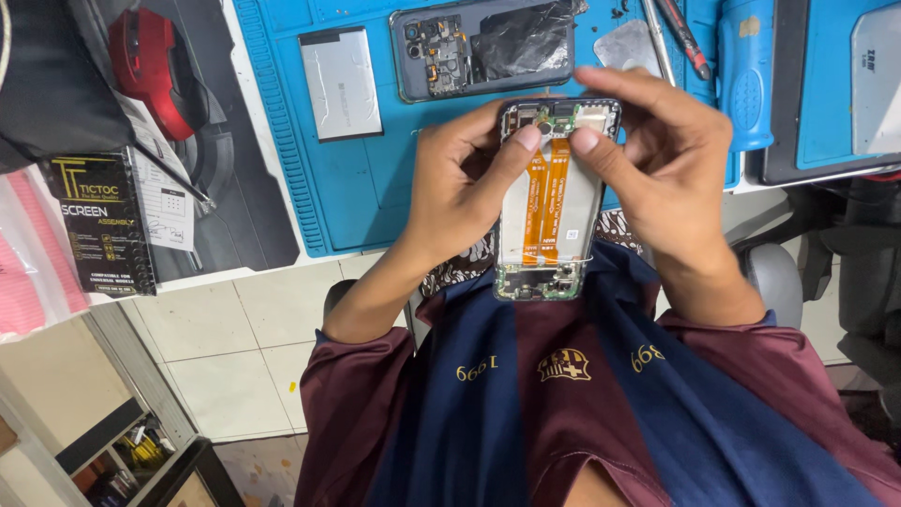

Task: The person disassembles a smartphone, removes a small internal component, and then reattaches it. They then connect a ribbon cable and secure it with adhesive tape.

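I hold an opened phone frame [552, 202] upright above my lap, its inside facing me, with two orange flex cables [546, 188] running down its middle. My left hand [460, 183] grips its left edge, thumb pressing near the top by the small circuit board [558, 117]. My right hand [662, 164] holds the right edge, thumb tip also at the top of the cables.
A blue work mat [375, 188] on the desk carries a flat battery [340, 83], another opened phone [483, 49], a metal plate [627, 45] and a red-handled tool [685, 38]. A red mouse [150, 66] and a black box [103, 221] lie left. Tiled floor is below.
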